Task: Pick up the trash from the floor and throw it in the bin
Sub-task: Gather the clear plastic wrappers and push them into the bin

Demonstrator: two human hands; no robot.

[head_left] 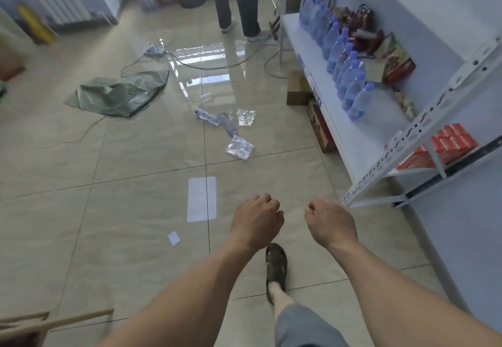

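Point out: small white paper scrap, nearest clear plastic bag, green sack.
paper scrap [173,238], head view, its middle
clear plastic bag [240,147], head view, crinkled centre
green sack [122,93], head view, middle of its folds

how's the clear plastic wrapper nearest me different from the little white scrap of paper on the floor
The clear plastic wrapper is see-through, crinkled and shiny; the white paper scrap is opaque, flat and matte. The wrapper looks larger and lies farther ahead, beside other plastic litter; the scrap lies alone, closer to the left hand. Both rest loose on the tile floor, untouched.
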